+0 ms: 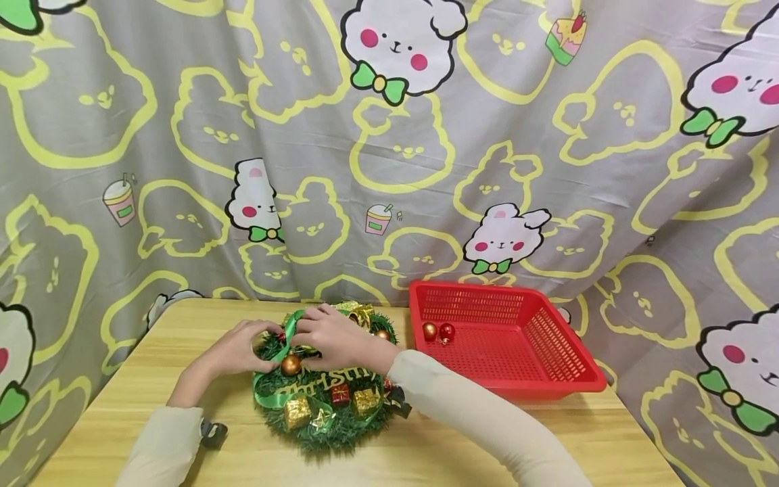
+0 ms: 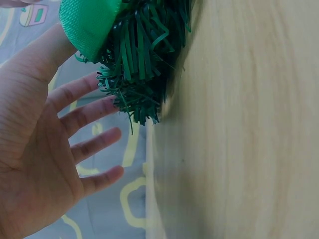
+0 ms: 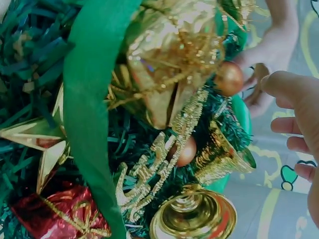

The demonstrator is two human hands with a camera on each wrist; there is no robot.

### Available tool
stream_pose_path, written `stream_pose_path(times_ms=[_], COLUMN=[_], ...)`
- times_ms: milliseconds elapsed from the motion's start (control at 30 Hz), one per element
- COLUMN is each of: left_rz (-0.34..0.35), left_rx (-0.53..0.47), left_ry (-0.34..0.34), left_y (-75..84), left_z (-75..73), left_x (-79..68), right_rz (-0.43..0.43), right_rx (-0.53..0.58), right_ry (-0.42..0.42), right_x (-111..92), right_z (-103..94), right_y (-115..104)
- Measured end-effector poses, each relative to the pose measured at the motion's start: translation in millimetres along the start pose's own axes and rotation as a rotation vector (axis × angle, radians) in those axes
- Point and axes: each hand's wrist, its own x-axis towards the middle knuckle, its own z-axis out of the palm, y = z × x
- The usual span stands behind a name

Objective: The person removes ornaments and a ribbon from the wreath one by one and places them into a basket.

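Observation:
A green tinsel Christmas wreath (image 1: 328, 436) lies on the table, dressed with green ribbon (image 1: 286, 338), gold and red gift boxes, baubles, bells and gold lettering. At its left edge is my left hand (image 1: 234, 348). In the left wrist view the fingers spread beside the tinsel (image 2: 144, 50), with the thumb partly hidden by the ribbon (image 2: 92, 30). My right hand (image 1: 335, 338) reaches over the upper left of the wreath, fingers bent loosely beside the ribbon and thumb apart from them. A copper bauble (image 1: 291, 365) sits between the hands. In the right wrist view, gold bells (image 3: 194, 214) show near the right hand (image 3: 299, 104).
On the right of the wooden table (image 1: 462, 446) stands a red plastic basket (image 1: 517, 389). Inside it are a copper bauble (image 1: 429, 331) and a red bauble (image 1: 447, 331). A grey patterned curtain (image 1: 389, 169) hangs behind the table.

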Motion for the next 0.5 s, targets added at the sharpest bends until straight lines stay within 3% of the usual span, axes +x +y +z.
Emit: stream_pose_path(times_ms=[267,500], left_rz=[0.003,-0.006], left_rx=[0.009,0.005], left_ry=[-0.01,-0.013], left_y=[-1.3,-0.8], left_z=[-0.2,-0.1], left_x=[0.4,0.0], right_rz=[-0.038,-0.071], right_rx=[-0.073,-0.123], right_ry=[-0.108,-0.138], right_x=[11.4,17.1], right_z=[11.9,18.0], right_y=[-5.8,-9.3])
